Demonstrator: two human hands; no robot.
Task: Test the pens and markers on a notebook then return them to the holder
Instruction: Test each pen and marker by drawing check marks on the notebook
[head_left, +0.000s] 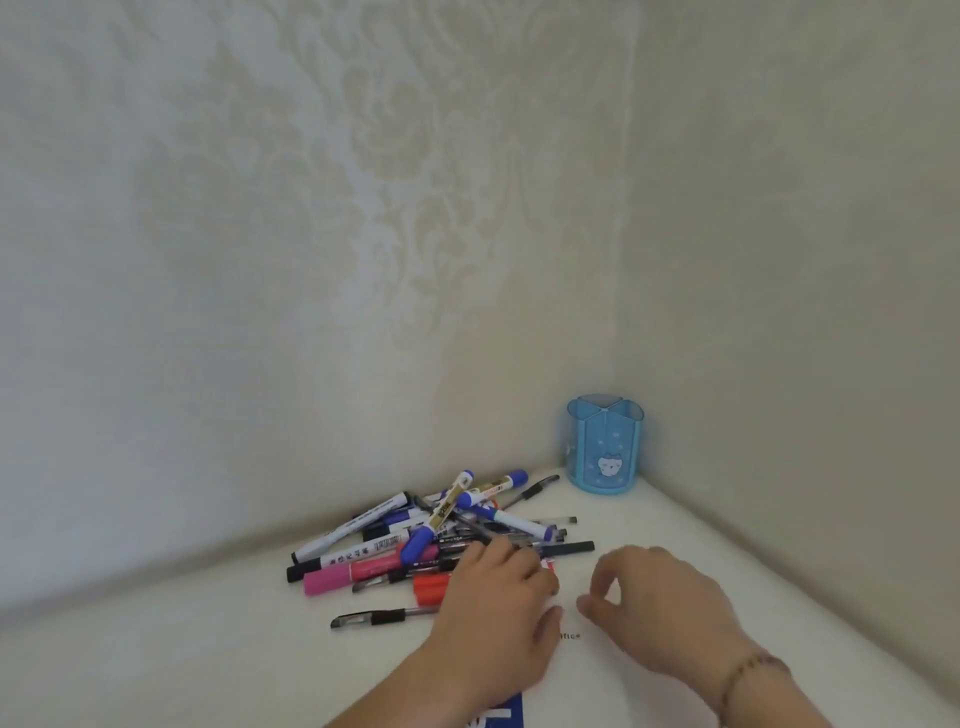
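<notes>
Apparently left hand (493, 597) fingers touch pens (431, 535); holder (605, 441) apart.

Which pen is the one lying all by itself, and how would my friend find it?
Start at the white table in the corner of the room, and find the heap of pens and markers on it. Look just in front of that heap, toward the person, left of the left hand. There lies a black gel pen, apart from the heap, clear-barrelled with a black cap and grip.
</notes>
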